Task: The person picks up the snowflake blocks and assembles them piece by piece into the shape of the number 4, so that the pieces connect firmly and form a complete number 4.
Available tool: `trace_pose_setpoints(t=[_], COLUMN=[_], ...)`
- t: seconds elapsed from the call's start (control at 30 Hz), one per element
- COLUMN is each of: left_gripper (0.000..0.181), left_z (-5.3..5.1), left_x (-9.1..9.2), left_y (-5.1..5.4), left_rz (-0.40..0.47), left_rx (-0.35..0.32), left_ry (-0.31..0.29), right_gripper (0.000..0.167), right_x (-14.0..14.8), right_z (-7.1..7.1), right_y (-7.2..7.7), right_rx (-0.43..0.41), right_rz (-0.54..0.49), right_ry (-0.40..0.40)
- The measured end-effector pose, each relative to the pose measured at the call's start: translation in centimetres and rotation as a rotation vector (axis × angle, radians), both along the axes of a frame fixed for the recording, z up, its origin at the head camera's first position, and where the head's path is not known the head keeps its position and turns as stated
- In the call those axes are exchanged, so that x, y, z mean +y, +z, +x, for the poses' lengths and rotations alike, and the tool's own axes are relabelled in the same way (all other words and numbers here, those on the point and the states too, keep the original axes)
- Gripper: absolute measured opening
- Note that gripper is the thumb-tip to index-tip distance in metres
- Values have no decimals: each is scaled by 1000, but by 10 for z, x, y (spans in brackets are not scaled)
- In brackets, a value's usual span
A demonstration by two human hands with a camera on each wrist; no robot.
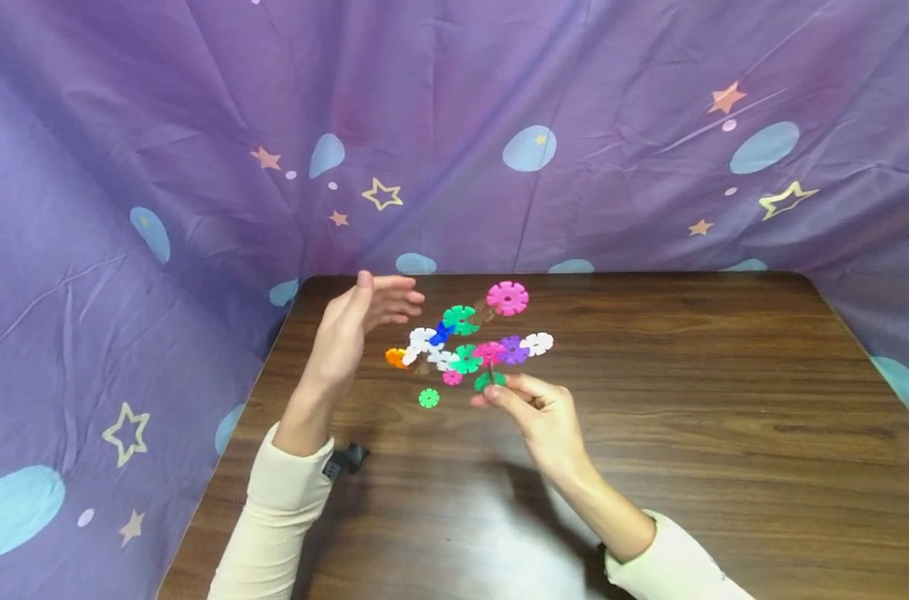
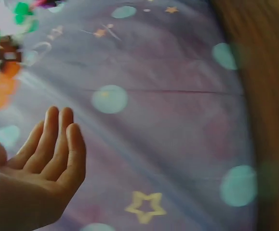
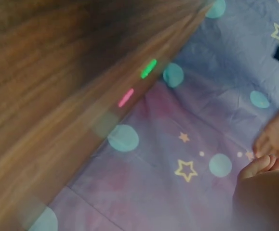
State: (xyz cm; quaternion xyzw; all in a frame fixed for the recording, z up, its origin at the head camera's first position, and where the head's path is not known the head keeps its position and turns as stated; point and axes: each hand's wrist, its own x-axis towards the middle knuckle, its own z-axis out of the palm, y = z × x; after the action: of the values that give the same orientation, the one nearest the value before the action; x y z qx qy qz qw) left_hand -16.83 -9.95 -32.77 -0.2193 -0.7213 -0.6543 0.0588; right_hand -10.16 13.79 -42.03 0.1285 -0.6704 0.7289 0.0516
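My right hand pinches a green notched disc at the near end of a linked cluster of plastic snowflake discs. Held above the table, the cluster has a pink disc, a purple disc, a white disc, a blue disc and an orange disc. Left of it, my left hand is raised with fingers extended and nothing in its grasp. In the left wrist view the cluster's orange disc is blurred, apart from those fingers.
On the brown table lie a loose green disc and a small pink disc, both seen edge-on in the right wrist view. A purple patterned cloth hangs behind the table and at its sides.
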Motion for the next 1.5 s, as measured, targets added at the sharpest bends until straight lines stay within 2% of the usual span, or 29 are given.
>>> trace_pose_setpoints(t=[0.13,0.2,0.27,0.37,0.43,0.57,0.63,0.73,0.87,0.97,1.07,1.17,1.33,1.47,1.5], left_gripper=[33,23,20,25,31,35,35,37,34,35,45,52,52,51,52], left_z=[1,5,10,19,24,30,30,30,30,30,32,34,33,32,31], left_x=[4,12,20,33,40,55,62,71,76,78,79,81,83,81,80], left_y=[-31,-44,-55,-62,-62,-56,-53,-50,-49,-48,-48,-47,-47,-45,-45], left_rz=[75,112,148,231,284,418,478,542,555,548,546,563,585,584,587], left_rx=[-102,-154,-195,-218,-193,-92,-45,3,42,47,41,25,32,48,49], left_ry=[135,174,173,84,1,-150,-191,-214,-178,-127,-81,-42,-1,43,54], right_gripper=[19,18,17,15,13,13,14,16,19,19,18,19,21,21,21], right_x=[2,2,2,2,1,-3,-5,-9,-11,-11,-10,-10,-9,-5,-2], right_z=[0,1,1,0,-1,-2,-2,-3,-4,-6,-8,-8,-7,-6,-6], right_y=[7,11,15,19,21,21,21,18,16,15,14,15,15,13,11], right_rx=[8,9,15,18,18,20,29,56,89,109,124,118,93,113,130], right_rz=[-15,-23,-32,-49,-66,-111,-130,-120,-88,-76,-66,-69,-67,6,52], right_ry=[-21,-35,-47,-56,-59,-58,-49,-35,-26,-29,-42,-43,-13,-10,-26])
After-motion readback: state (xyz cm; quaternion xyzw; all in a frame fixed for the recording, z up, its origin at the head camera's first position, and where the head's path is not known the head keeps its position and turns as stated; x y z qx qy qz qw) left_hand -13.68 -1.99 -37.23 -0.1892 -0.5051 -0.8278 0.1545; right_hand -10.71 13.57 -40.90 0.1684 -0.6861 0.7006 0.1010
